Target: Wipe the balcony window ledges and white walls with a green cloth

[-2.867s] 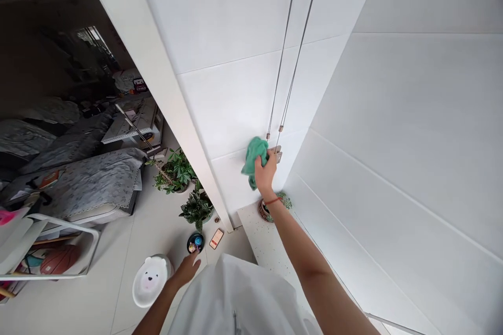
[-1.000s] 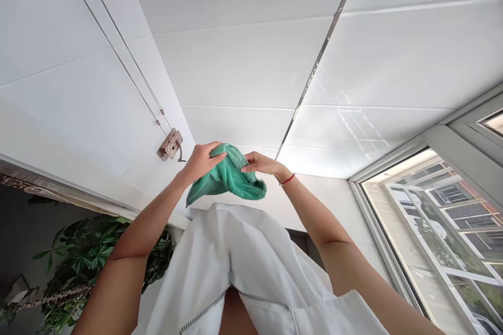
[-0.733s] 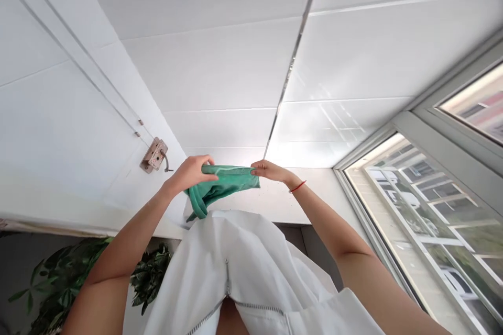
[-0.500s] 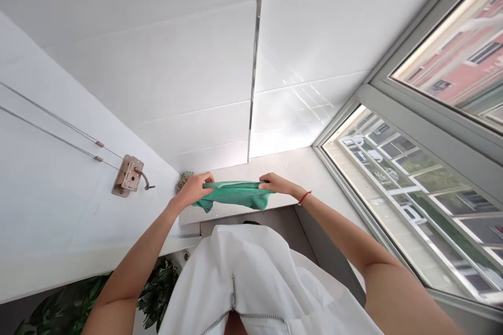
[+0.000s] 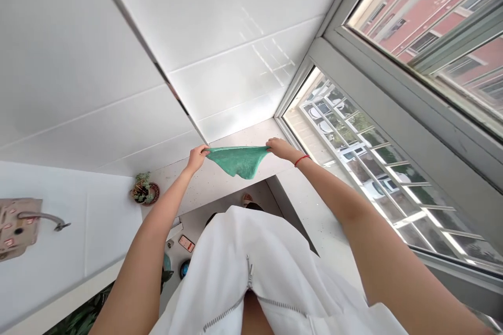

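A green microfibre cloth (image 5: 238,161) hangs spread between my hands, drooping to a point in the middle. My left hand (image 5: 197,158) pinches its left corner, and my right hand (image 5: 280,148) pinches its right corner. Both hands are raised above a speckled white ledge (image 5: 220,178), and the cloth does not appear to touch it. A red string bracelet circles my right wrist. The white garment I wear fills the bottom of the view.
A small potted plant (image 5: 143,192) stands on the ledge, left of my left arm. White panelled walls rise behind, with a metal bracket and hook (image 5: 19,225) at far left. A large window (image 5: 377,167) fills the right. A phone (image 5: 186,243) lies on the floor below.
The cloth, bunched in both hands a second ago, is now pulled out flat by two corners. My hands have moved apart, and the view has swung to show more window.
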### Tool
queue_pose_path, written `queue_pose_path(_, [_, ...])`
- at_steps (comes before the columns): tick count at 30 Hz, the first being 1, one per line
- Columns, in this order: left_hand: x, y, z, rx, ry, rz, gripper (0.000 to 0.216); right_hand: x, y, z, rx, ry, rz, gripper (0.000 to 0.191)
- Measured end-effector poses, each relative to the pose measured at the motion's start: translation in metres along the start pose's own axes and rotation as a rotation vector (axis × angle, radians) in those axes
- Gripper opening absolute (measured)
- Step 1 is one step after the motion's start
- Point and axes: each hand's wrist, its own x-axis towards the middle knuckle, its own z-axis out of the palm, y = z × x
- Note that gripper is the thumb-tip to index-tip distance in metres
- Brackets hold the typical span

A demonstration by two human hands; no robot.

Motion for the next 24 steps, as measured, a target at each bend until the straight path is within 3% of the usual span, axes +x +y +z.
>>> queue_pose_path(4, [0.03, -0.013, 0.047, 0.033, -0.094, -0.095, 0.014, -0.002, 0.05, 0.016, -0.094, -0.014, 0.044, 0.031])
queue_pose_path(11, [0.006, -0.099, 0.176, 0.175, -0.29, -0.33, 0.041, -0.006, 0.117, 0.115, -0.275, -0.278, 0.036, 0.033])
queue_pose_path(14, [0.018, -0.134, 0.212, 0.235, -0.307, -0.411, 0.037, 0.026, 0.141, 0.145, -0.329, -0.35, 0.058, 0.034])
queue_pose_path(18, [0.071, -0.159, 0.23, 0.323, -0.182, -0.449, 0.024, 0.097, 0.161, 0.164, -0.412, -0.277, 0.137, 0.049])
queue_pose_path(21, [0.106, -0.162, 0.256, 0.355, -0.113, -0.355, 0.05, 0.135, 0.16, 0.19, -0.464, -0.166, 0.196, 0.064])
queue_pose_path(24, [0.121, -0.154, 0.302, 0.322, -0.192, -0.193, 0.053, 0.143, 0.145, 0.233, -0.468, -0.133, 0.174, 0.062])
